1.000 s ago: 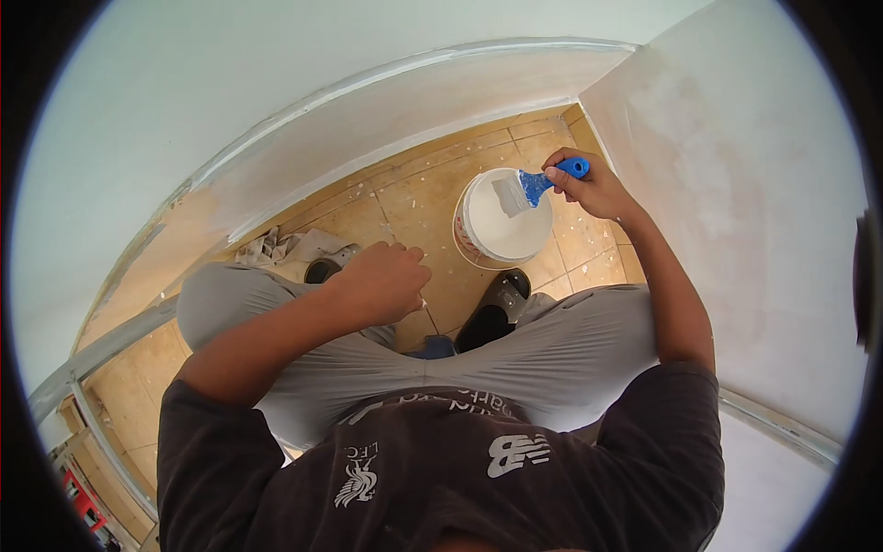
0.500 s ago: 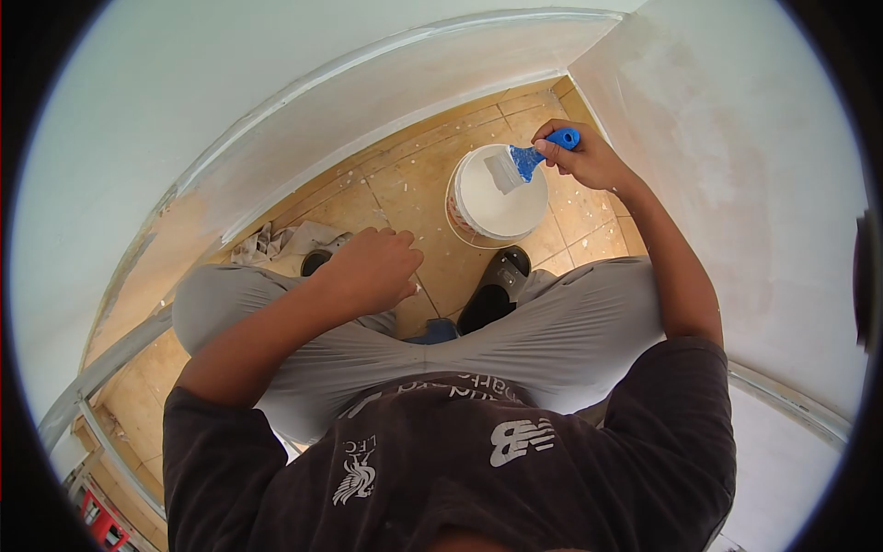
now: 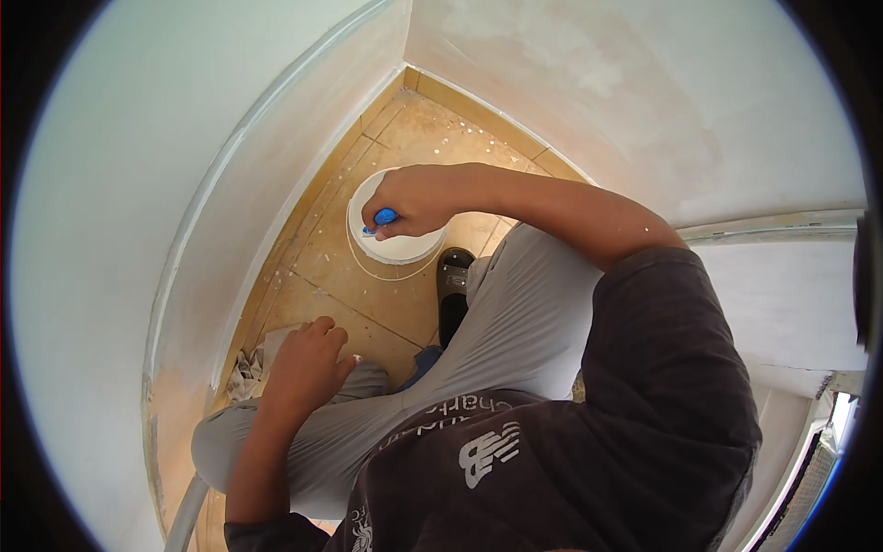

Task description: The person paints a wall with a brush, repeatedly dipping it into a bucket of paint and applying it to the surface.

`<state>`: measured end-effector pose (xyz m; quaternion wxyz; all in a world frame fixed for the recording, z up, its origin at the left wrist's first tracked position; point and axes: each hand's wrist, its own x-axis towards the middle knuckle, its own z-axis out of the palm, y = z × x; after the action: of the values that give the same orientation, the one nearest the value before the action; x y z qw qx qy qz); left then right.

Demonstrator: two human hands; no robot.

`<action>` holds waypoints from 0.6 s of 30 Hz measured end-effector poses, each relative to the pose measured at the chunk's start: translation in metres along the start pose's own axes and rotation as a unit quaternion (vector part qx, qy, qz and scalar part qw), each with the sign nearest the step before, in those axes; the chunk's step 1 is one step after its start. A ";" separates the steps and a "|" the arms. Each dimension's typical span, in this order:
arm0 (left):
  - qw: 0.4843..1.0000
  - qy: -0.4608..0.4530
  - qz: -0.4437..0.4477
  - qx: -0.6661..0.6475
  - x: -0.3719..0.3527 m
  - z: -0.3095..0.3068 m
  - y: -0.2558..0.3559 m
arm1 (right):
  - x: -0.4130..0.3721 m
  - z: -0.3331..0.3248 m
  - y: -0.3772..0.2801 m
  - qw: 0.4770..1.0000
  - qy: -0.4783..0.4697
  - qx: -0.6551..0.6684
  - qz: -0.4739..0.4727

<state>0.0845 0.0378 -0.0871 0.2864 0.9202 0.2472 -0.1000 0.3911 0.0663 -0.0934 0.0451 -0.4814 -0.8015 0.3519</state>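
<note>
My right hand (image 3: 418, 198) is closed around the blue handle of a paintbrush (image 3: 384, 217), right over a white bucket (image 3: 400, 253) of white paint. The hand hides most of the brush, and its bristles cannot be made out. Beside my bent left knee, my left hand (image 3: 308, 366) hovers with loosely bent fingers and the thumb held apart, nothing in its grasp. A white paint spot marks that thumb.
A crumpled cloth (image 3: 246, 377) lies by the left wall. Tan floor tiles (image 3: 354, 317) with paint specks run into the corner (image 3: 405, 78) between two walls. My sandal (image 3: 452, 285) stands close to the bucket. A metal tube (image 3: 187, 515) is at lower left.
My view has turned toward the right-hand wall. The paintbrush went from sloping over the bucket with its bristles showing to handle-up under my right hand. My left thumb now stands apart from the fingers.
</note>
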 end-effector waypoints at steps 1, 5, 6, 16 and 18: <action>1.000 -0.009 -0.002 0.000 0.001 0.000 0.001 | 0.001 0.002 0.002 1.000 -0.011 0.004 -0.009; 0.999 -0.036 -0.019 0.004 0.002 -0.003 0.002 | 0.001 -0.004 0.005 1.000 -0.025 0.015 -0.003; 0.999 -0.042 -0.022 0.005 0.002 -0.003 0.003 | 0.002 -0.005 0.008 1.000 -0.024 0.016 -0.001; 0.999 -0.032 -0.026 -0.001 0.003 -0.004 0.006 | 0.008 -0.001 0.016 0.999 0.011 0.034 -0.039; 0.999 -0.035 -0.021 -0.007 0.004 -0.001 0.005 | 0.012 -0.001 0.011 0.999 -0.006 0.010 -0.029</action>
<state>0.0907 0.0362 -0.0855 0.2992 0.9087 0.2574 -0.1361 0.3934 0.0795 -0.1027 0.0552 -0.4549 -0.8121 0.3612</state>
